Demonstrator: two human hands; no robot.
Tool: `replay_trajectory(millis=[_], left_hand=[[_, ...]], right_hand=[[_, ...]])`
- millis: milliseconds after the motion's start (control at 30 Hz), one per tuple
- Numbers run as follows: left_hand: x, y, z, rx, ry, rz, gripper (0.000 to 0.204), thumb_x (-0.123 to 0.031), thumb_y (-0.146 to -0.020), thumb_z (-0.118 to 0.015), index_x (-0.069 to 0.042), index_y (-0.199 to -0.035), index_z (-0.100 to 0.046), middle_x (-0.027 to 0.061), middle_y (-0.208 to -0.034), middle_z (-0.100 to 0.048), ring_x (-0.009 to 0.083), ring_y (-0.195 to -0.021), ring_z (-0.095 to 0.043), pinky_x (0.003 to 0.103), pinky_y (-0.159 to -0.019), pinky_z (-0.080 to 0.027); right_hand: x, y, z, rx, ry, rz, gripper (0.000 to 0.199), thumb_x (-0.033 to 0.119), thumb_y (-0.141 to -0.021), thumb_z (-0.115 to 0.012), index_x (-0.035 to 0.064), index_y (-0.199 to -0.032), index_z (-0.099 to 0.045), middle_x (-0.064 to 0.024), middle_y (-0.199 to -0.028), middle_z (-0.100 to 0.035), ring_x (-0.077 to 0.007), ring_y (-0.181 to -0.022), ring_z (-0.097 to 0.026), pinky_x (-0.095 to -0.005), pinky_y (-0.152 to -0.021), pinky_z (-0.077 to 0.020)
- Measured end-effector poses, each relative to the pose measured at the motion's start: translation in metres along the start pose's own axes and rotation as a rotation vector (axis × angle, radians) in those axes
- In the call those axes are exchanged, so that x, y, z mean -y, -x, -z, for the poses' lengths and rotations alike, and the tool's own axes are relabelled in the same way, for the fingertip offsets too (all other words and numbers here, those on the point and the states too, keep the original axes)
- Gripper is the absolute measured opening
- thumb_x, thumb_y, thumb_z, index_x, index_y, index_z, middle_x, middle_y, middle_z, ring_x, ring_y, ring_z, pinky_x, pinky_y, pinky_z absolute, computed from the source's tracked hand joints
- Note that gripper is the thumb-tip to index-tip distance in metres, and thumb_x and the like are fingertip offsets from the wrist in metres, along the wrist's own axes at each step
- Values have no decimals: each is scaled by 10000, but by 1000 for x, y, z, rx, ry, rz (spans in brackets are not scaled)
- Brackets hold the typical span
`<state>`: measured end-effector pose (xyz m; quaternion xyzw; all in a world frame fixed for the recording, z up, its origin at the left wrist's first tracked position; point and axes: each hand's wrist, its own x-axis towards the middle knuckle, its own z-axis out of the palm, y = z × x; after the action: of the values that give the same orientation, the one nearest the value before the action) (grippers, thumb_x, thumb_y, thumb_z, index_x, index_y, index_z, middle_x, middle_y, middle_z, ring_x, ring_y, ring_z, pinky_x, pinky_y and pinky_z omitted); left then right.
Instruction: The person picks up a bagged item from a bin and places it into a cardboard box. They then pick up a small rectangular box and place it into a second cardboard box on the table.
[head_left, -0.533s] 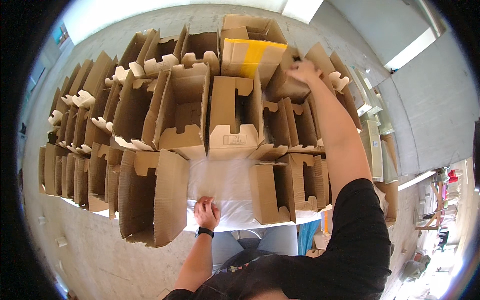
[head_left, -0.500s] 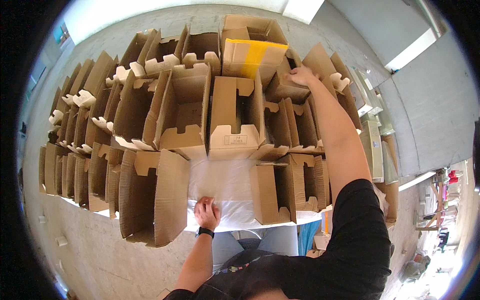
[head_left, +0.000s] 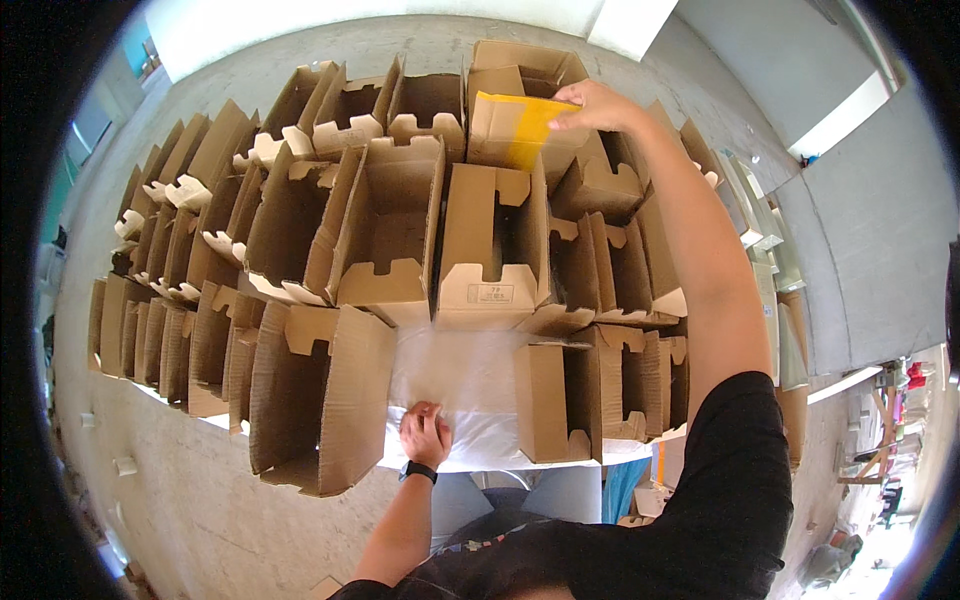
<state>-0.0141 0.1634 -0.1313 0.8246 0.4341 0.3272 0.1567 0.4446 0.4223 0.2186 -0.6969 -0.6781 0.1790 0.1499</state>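
My right hand [head_left: 592,108] is stretched to the far side, its thumb and fingers at the top front edge of a cardboard box with a yellow tape strip [head_left: 527,130]. The thumb lies on the front face and the fingers curl over the rim. Close to my body, my left hand [head_left: 427,437] rests on a white sheet [head_left: 482,430] with its fingers curled together. Whatever those fingers may hold is too small to make out. A hazy, pale patch [head_left: 455,365] spreads over the sheet just beyond them.
Rows of open cardboard boxes with notched fronts surround the white sheet. A tall box [head_left: 355,400] stands left of my left hand, and a narrower box [head_left: 543,405] to the right. Pale boxes [head_left: 765,225] line the far right. Concrete floor [head_left: 200,480] lies around.
My right hand has moved left from the neighbouring box to the yellow-taped box's rim. My left hand stays on the sheet. The whole view has shifted slightly.
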Motion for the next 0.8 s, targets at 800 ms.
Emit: replay_trajectory(millis=[800], left_hand=[[3,9,-4,21,-14,31,411,-158,-742,-565,-128,-1152,-549,128,-1142,-562,341,-1042,-530,484,-873,-422]], right_hand=[[-5,-23,31,-866,627,-157,220,306,-879,-612,304,-1077,-707,-109,-909,-711,-301,-848,-683,-414,-747,-547]])
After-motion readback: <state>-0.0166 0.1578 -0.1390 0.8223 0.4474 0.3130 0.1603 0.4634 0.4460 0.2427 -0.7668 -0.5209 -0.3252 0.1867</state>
